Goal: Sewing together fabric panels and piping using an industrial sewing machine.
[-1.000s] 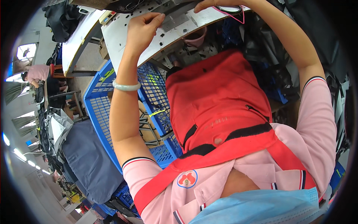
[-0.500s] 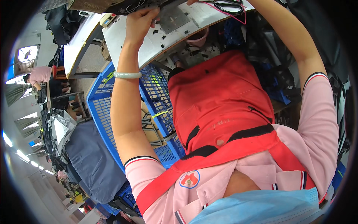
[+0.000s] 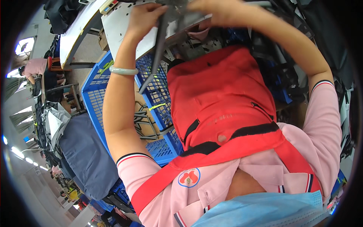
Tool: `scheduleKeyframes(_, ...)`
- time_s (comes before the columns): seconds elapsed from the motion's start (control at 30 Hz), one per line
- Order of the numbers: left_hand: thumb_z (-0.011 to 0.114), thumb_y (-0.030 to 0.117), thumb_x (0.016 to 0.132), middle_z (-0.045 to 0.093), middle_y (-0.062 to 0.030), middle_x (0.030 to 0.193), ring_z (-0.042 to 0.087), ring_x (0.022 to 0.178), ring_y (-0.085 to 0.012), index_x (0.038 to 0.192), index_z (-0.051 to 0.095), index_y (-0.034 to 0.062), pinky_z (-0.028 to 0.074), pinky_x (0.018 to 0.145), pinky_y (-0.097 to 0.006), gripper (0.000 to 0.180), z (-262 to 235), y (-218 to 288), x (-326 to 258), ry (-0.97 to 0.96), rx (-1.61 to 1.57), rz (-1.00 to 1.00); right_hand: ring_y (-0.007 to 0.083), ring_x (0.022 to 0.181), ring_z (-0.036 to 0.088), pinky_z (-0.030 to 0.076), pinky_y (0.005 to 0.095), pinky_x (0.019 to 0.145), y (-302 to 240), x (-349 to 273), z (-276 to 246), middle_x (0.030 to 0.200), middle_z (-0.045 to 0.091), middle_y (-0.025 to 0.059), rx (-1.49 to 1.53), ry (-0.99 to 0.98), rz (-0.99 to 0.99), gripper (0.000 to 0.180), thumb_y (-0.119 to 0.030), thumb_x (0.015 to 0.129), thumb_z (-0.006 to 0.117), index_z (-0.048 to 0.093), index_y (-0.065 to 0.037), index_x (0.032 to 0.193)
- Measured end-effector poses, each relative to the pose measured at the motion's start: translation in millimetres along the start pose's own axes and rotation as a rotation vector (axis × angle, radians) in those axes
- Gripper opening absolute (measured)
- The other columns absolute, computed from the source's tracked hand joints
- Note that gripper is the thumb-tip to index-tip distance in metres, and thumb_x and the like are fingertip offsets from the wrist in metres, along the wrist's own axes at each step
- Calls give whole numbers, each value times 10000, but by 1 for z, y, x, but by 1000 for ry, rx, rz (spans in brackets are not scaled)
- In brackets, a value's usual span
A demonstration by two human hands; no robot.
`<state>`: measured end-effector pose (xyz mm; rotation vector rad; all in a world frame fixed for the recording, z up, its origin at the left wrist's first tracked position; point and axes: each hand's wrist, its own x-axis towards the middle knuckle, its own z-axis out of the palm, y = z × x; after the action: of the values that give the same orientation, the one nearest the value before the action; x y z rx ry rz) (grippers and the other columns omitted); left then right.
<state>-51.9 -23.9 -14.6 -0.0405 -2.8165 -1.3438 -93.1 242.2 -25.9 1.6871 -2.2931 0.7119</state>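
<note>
The left hand (image 3: 145,19) has its fingers pinched on a dark strip (image 3: 160,39). The strip now dangles past the edge of the bench (image 3: 113,30), its lower end in front of the blue crate (image 3: 94,78); half a second ago nothing hung there. The right hand (image 3: 221,12) has come lower into view, blurred; whether its fingers grip anything, I cannot tell.
</note>
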Motion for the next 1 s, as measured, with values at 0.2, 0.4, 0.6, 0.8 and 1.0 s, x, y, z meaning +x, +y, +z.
scheduleKeyframes(0.2, 669, 207, 899, 637, -28, 711, 560, 590, -107, 952, 691, -13, 445, 532, -255, 227, 52, 54, -19, -65, -465, -136, 237, 1035, 581, 435, 331, 962, -82, 7, 61, 965, 627, 91, -293, 16, -458, 112, -183, 794, 612, 605, -81, 841)
scheduleKeyframes(0.4, 577, 310, 964, 679, -60, 854, 615, 748, -124, 1015, 697, -1, 483, 698, -247, 337, 28, -6, -65, -490, -406, -313, 357, 887, 636, 515, 432, 781, -38, 9, -3, 910, 649, 144, 45, -371, 267, 411, -164, 773, 711, 568, -102, 1154)
scheduleKeyframes(0.6, 625, 296, 944, 656, -41, 790, 531, 635, -84, 1043, 692, 0, 448, 629, -216, 319, 10, 5, -71, -268, -525, -204, 377, 1032, 619, 474, 408, 885, -9, 5, -69, 1067, 647, 273, 196, -408, 459, 669, -330, 745, 764, 525, 33, 1253)
scheduleKeyframes(0.8, 648, 235, 900, 647, -42, 688, 543, 600, -81, 976, 711, -17, 436, 563, -243, 271, 12, 25, -46, 35, 74, 116, 304, 1052, 613, 465, 369, 906, 7, 23, -87, 1113, 653, 219, 451, -276, 281, 661, -393, 718, 789, 585, 23, 1190)
scheduleKeyframes(1.0, 668, 219, 892, 656, -35, 707, 527, 587, -66, 983, 714, -31, 420, 543, -220, 270, 13, 29, -43, 73, -219, -32, 259, 959, 624, 473, 363, 850, 12, 36, -97, 1006, 676, 154, 202, -374, 614, 632, -396, 717, 789, 610, 26, 1150)
